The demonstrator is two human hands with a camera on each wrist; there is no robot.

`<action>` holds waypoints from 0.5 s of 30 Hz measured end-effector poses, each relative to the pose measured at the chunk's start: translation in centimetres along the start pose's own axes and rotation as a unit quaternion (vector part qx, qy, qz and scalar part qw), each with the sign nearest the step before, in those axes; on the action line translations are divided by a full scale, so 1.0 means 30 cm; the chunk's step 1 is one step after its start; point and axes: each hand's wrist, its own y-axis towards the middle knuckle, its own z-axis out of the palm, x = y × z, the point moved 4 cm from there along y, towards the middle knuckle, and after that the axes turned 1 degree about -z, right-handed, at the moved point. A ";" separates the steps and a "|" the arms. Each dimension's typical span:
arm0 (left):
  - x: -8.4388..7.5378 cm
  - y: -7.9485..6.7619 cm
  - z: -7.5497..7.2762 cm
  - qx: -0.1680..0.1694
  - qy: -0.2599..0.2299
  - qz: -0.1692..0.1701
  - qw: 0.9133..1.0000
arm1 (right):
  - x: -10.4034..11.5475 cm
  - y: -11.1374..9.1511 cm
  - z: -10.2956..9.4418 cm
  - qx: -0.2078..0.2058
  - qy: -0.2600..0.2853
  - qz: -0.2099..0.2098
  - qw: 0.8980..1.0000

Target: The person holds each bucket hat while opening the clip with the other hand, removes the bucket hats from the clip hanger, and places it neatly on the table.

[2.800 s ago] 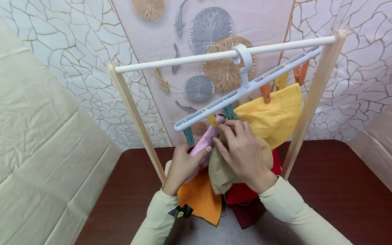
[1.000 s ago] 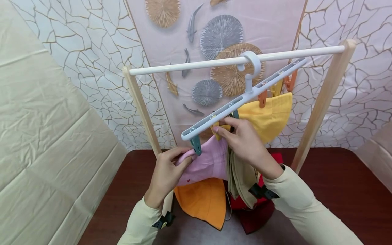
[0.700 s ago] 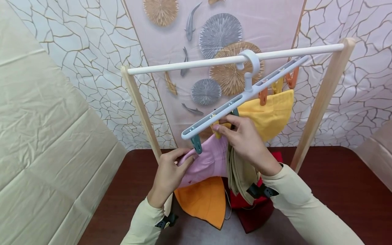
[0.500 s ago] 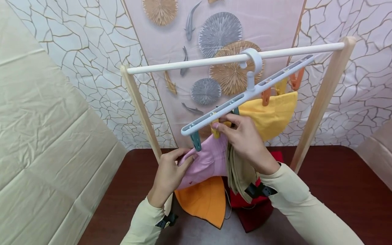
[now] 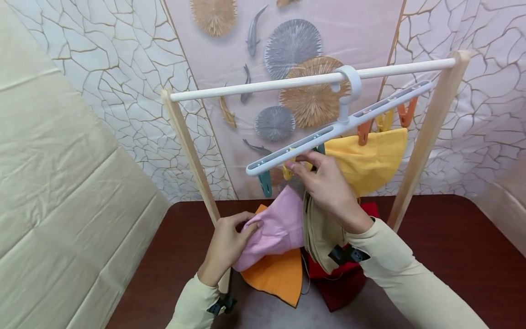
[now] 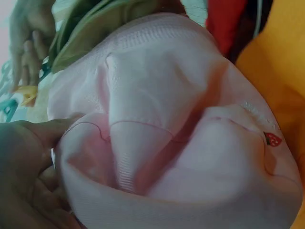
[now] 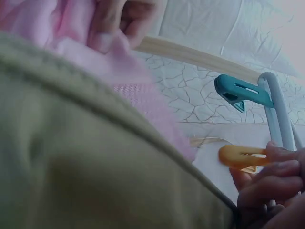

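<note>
In the head view my left hand pinches the brim of a pink bucket hat, below the low end of a pale blue clip hanger. A small strawberry patch shows on the hat in the left wrist view. Thumb and fingers of my right hand pinch a yellow clothes peg on the hanger. The pink hat's top edge is apart from that peg. Left of it hangs a teal peg with nothing in it. A khaki hat hangs beneath my right hand, partly hidden by it.
The hanger hooks over a white rod between wooden posts. A yellow hat hangs from the right-hand pegs. Orange, red and dark red cloth items lie below on the dark table.
The pink hat has come away from the yellow and teal pegs and dropped slightly with my left hand. The hanger has shifted to the right. My right hand stays at the yellow peg.
</note>
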 end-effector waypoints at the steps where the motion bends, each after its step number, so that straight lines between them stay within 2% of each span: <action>1: 0.001 -0.005 -0.004 -0.002 -0.012 -0.003 1.000 | -0.002 -0.003 0.001 0.009 0.005 0.009 1.000; 5: 0.006 -0.026 -0.022 -0.005 -0.063 -0.007 0.998 | -0.018 -0.037 0.018 0.023 0.053 0.036 0.998; 7: 0.009 -0.037 -0.034 -0.014 -0.082 -0.009 0.996 | -0.029 -0.069 0.030 0.004 0.076 0.012 0.997; 9: 0.012 -0.048 -0.047 -0.034 -0.101 -0.006 0.994 | -0.039 -0.108 0.044 -0.028 0.096 -0.041 0.994; 11: 0.010 -0.053 -0.063 -0.059 -0.117 0.002 0.991 | -0.049 -0.148 0.053 -0.065 0.093 -0.101 0.988; 13: 0.008 -0.059 -0.079 -0.085 -0.134 0.008 0.987 | -0.063 -0.186 0.063 -0.088 0.069 -0.161 0.981; 15: 0.004 -0.066 -0.099 -0.111 -0.146 0.014 0.983 | -0.079 -0.220 0.079 -0.092 0.013 -0.201 0.975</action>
